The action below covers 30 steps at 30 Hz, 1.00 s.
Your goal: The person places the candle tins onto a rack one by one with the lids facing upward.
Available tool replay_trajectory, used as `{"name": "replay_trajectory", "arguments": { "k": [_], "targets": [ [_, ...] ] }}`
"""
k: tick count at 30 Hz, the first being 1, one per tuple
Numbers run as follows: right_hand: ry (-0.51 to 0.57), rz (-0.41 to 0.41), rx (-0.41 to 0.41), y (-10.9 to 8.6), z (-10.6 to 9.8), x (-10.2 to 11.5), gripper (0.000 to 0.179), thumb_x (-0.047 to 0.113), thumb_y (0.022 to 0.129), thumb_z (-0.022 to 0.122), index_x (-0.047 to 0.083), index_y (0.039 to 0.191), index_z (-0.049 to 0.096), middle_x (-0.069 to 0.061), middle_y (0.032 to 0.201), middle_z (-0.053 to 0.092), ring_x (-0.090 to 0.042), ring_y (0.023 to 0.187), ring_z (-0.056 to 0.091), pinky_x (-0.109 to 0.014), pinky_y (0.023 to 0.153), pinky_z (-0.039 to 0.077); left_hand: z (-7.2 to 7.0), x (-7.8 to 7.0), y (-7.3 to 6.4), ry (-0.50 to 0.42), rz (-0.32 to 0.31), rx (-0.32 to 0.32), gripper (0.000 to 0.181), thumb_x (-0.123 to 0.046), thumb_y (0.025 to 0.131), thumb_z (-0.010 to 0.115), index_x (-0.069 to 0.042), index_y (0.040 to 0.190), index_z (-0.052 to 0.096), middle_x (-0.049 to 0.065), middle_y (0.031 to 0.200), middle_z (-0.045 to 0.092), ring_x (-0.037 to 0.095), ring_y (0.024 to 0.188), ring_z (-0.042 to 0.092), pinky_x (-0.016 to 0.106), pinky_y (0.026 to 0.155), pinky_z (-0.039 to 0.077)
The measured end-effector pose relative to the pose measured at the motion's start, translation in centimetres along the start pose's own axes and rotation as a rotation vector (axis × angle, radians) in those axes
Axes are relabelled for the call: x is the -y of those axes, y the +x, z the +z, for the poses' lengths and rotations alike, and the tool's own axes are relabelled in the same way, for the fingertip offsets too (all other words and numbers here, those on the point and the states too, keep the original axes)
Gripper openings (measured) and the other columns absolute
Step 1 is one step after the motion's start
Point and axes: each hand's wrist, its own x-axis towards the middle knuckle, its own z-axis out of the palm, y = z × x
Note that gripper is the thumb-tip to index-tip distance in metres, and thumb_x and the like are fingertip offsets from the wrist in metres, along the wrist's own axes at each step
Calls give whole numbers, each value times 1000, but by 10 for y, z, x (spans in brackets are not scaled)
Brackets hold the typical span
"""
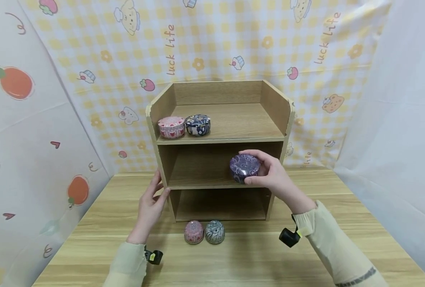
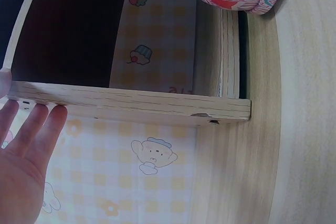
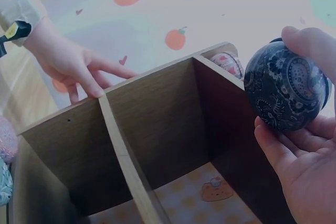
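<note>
My right hand [image 1: 273, 175] grips a round purple patterned tin [image 1: 244, 166] in front of the middle compartment of a wooden shelf [image 1: 212, 140]. In the right wrist view that tin [image 3: 283, 85] looks dark, with a paisley print, thumb on one side and fingers on the other. My left hand [image 1: 151, 205] rests against the shelf's left side panel, fingers extended along its outer face. Its thumb touches the front edge near the middle board. On the top level, at the left front, a pink tin [image 1: 171, 127] sits beside a navy patterned tin [image 1: 198, 125].
Two small tins, one pink [image 1: 193, 232] and one grey-green [image 1: 215, 232], stand side by side on the wooden table [image 1: 255, 259] before the shelf. Behind the shelf hangs a checked yellow cloth [image 1: 216, 48].
</note>
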Motion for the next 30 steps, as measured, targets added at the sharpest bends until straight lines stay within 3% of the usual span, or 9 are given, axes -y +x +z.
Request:
{"name": "replay_trajectory", "arguments": {
  "k": [7, 13, 18, 25, 30],
  "targets": [
    [-67, 7, -12, 9, 1, 15, 64, -11, 72, 74, -6, 132, 50, -13, 122, 58, -20, 101, 62, -27, 79, 55, -1, -2, 0, -7, 7, 0, 65, 11, 90, 60, 0, 148, 33, 26, 141, 45, 45, 111, 55, 11, 80, 48],
    [-37, 6, -2, 14, 2, 23, 62, -12, 72, 73, 5, 129, 57, -12, 122, 58, -19, 102, 62, -26, 81, 54, -2, -3, 1, 11, 7, 2, 65, 11, 89, 60, 1, 148, 34, 26, 140, 46, 45, 110, 56, 14, 80, 49],
    [-16, 16, 2, 17, 2, 27, 63, -13, 71, 72, -1, 130, 54, -12, 124, 57, -19, 104, 61, -27, 82, 54, -1, 1, 0, 22, 9, -2, 66, 11, 90, 60, -1, 148, 33, 26, 140, 46, 44, 110, 56, 14, 79, 49],
    [-44, 11, 2, 21, 1, 32, 64, -13, 72, 72, -6, 132, 51, -12, 126, 56, -20, 104, 61, -27, 82, 54, 1, 33, -1, -6, -7, -4, 70, 7, 91, 62, -15, 152, 34, 15, 144, 47, 36, 113, 56, 13, 80, 49],
    [-71, 9, -9, 26, 1, 39, 64, -12, 72, 72, -6, 132, 51, -13, 126, 56, -20, 104, 60, -26, 82, 54, 1, 36, 0, -8, -5, -2, 71, 4, 92, 62, -19, 152, 34, 12, 145, 46, 34, 114, 56, 14, 81, 49]
  ]
}}
